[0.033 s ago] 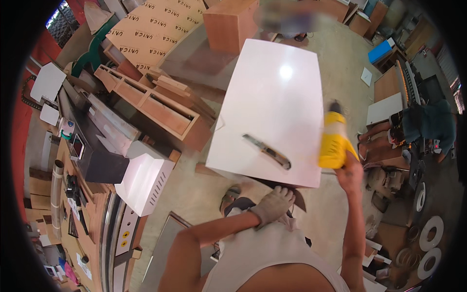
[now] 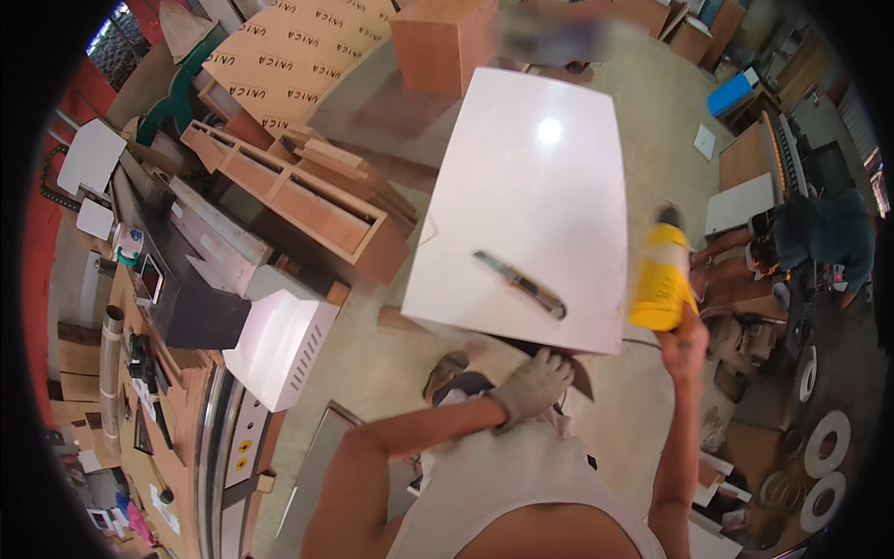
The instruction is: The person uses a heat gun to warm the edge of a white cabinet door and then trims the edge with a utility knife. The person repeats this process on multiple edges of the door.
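A large white panel-topped box (image 2: 521, 196) stands in front of me. On its top lies a utility knife (image 2: 521, 284), set at a slant. My right hand (image 2: 684, 345) is closed around a yellow power drill (image 2: 659, 279), off the right side of the white top. The drill's dark front end points away from me. In a pale work glove, my left hand (image 2: 535, 387) is at the box's near edge, close to my body. Its fingers are bent, and what they grip is hidden. A dark brown pointed piece (image 2: 582, 380) shows beside those fingers.
Left of the box are a wooden frame with openings (image 2: 321, 219) and a white slotted metal piece (image 2: 279, 354). A reddish-brown wooden box (image 2: 442, 42) stands beyond. Another person (image 2: 819, 238) is at the right. White rings (image 2: 827, 445) lie at the lower right.
The drill and my right hand have moved slightly right, further from the white top. The box appears shifted a little right in view. My left hand keeps its place at the near edge.
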Demonstrator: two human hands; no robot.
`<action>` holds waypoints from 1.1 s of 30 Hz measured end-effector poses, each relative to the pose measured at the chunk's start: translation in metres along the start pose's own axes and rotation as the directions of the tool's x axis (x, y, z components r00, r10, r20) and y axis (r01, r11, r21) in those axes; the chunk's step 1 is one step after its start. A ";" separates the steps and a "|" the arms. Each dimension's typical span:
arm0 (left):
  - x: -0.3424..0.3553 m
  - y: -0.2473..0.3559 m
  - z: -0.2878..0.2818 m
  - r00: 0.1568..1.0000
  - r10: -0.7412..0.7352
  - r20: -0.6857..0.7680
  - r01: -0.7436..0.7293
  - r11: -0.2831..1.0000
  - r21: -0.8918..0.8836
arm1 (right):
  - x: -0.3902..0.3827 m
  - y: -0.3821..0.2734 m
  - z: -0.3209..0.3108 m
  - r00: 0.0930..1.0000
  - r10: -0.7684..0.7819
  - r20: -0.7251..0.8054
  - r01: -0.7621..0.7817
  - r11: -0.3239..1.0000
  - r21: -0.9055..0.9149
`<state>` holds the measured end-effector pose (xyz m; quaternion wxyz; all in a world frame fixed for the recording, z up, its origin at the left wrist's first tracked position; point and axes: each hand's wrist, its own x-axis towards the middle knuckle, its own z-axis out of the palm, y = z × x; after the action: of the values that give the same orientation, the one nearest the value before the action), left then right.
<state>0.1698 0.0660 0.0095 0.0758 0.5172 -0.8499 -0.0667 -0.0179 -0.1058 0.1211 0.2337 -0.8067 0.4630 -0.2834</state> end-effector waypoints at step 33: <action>0.088 -0.099 -0.043 0.470 0.796 0.381 -0.879 0.462 0.119 | -0.503 -0.259 0.283 0.102 0.988 0.113 -0.488 -0.049 0.871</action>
<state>0.2244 -0.0592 0.0378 -0.0973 0.0172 -0.9944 0.0385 0.1251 0.4887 -0.0411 0.5036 -0.0404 0.7226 -0.4717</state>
